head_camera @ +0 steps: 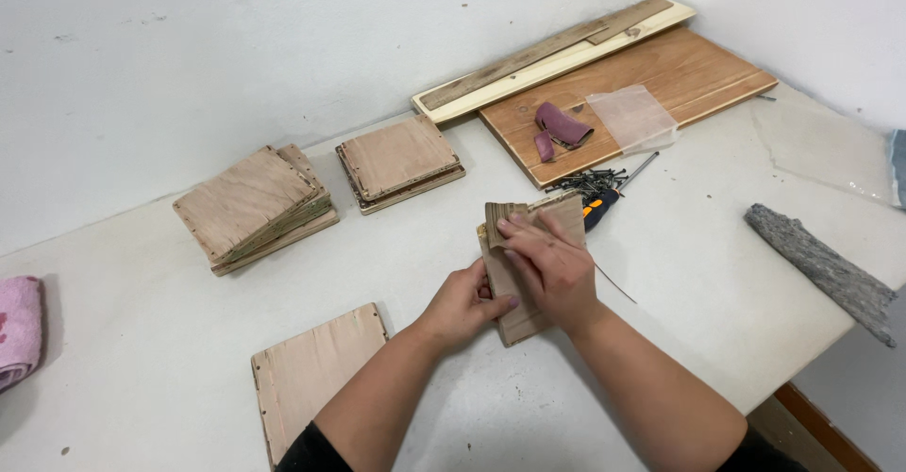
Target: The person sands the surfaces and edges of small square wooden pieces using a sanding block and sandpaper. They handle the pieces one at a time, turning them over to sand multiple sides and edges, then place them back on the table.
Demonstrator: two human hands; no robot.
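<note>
A small plywood panel (566, 215) lies on the white table (142, 340), held between both hands. My left hand (462, 304) grips its near left edge. My right hand (550, 262) presses a folded piece of tan sandpaper (503, 213) flat onto the panel's top face, fingers spread over it. Much of the panel is hidden under the hands.
Two stacks of plywood squares (253, 206) (398, 160) sit at the back. A single panel (311, 373) lies near my left arm. Behind are long boards (642, 80), maroon sandpaper (559, 128), a plastic bag (632, 116), nails (590, 182), a screwdriver (604, 204), grey felt (821, 264), pink cloth (19, 330).
</note>
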